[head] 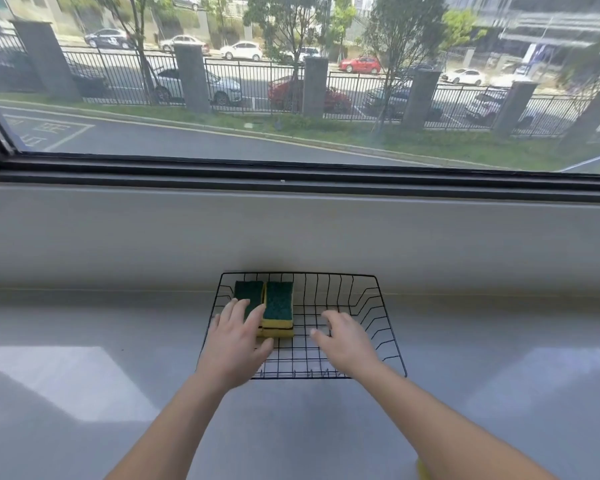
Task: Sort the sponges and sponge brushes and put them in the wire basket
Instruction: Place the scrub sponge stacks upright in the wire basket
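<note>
In the left rear corner of the black wire basket (pixel 326 274), on a grey counter (pixel 84 323) below a window (pixel 291 98): two sponges side by side and touching, long axes running away from the person, toward the glass. Dark green scouring tops, yellow foam beneath. Under the right sponge (pixel 278 306), apparently a second yellow layer. Partly hidden, the left sponge (pixel 248 292). Resting on it, the left hand (pixel 236 341), fingers straight and spread, gripping nothing. Over the basket's right half, the right hand (pixel 343 337), fingers loosely bent, holding nothing. Touching the wire or not: impossible to tell.
</note>
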A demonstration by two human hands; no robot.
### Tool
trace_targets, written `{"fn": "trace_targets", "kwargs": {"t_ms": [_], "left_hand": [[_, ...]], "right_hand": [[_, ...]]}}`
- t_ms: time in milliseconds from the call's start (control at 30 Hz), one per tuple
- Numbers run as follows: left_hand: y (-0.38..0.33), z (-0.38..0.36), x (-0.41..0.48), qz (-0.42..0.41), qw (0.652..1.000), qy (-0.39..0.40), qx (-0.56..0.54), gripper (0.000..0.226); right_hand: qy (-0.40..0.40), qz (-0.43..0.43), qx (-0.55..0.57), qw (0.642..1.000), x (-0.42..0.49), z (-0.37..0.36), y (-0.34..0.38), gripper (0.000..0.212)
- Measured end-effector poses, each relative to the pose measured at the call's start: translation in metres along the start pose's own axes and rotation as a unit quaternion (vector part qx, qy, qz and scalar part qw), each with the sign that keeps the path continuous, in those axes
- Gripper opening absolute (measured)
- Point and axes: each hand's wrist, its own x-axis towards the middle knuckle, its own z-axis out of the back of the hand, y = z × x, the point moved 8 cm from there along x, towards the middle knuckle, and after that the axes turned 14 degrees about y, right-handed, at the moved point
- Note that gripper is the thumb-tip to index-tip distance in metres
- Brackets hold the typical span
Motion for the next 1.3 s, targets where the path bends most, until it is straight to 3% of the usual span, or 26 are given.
{"fn": "trace_targets", "kwargs": {"t_ms": [733,933,1133,1300], "left_hand": [[-0.118,-0.024,-0.080,-0.096,0.995,0.004,0.003,0.066],[-0.156,-0.052,-0.104,-0.114,0.992,0.046,-0.022,0.066],[-0.189,-0.101,-0.124,-0.112,0.975,0.130,-0.142,0.063],[-0.215,-0.133,-0.127,-0.093,0.963,0.179,-0.177,0.063]], "right_hand": [[-0.090,-0.002,-0.016,0.996,-0.149,0.051,-0.064,0.047],[-0.117,-0.026,-0.016,0.993,-0.190,0.057,-0.106,0.048],[-0.151,-0.081,0.045,0.984,-0.233,0.059,-0.171,0.043],[-0.090,-0.134,0.121,0.980,-0.246,0.033,-0.218,0.045]]}}
